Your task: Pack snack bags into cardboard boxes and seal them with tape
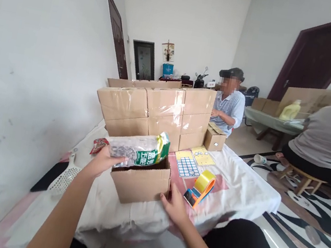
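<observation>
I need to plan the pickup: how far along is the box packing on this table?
Done: a stack of sealed boxes stands taped at the back. In hand: the left hand holds a packet over the open box, which the right hand steadies at its corner. Left: that box is untaped, the tape dispenser lies idle and the label sheets are unused.
</observation>
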{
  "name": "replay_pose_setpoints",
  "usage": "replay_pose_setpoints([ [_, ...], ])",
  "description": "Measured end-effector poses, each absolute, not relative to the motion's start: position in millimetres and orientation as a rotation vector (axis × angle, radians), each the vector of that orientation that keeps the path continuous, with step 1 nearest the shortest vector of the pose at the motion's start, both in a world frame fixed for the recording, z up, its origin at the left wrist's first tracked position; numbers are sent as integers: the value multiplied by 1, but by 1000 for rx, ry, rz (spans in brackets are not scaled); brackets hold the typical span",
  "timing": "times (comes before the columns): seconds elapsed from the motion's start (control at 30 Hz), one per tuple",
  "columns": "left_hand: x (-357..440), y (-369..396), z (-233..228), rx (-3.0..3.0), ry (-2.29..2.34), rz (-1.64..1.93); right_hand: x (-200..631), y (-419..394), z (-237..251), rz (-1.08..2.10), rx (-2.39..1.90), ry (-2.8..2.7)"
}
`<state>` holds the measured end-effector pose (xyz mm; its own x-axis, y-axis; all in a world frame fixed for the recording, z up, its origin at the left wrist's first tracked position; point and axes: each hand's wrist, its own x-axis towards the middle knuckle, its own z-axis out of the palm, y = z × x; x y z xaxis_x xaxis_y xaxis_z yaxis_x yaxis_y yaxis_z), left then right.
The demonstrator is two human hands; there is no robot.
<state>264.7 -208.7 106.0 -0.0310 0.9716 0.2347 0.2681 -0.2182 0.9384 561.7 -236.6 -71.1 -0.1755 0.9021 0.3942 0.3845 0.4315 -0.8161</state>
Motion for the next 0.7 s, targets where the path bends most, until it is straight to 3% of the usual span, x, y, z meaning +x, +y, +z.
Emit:
replay_pose_setpoints([
  [0.13,293,-203,111,1906,1402,943,562,-236,-72,686,-1085,-1719],
  [0.43,287,-199,120,2172,1748,611,561,-233,-81,812,-1002,-1633],
  [0.57,249,-188,110,2126,1842,879,568,-235,-77,755,-988,-1536],
  [0.7,213,-203,92,1741,2050,1134,578,-230,-43,722,-872,-1657],
])
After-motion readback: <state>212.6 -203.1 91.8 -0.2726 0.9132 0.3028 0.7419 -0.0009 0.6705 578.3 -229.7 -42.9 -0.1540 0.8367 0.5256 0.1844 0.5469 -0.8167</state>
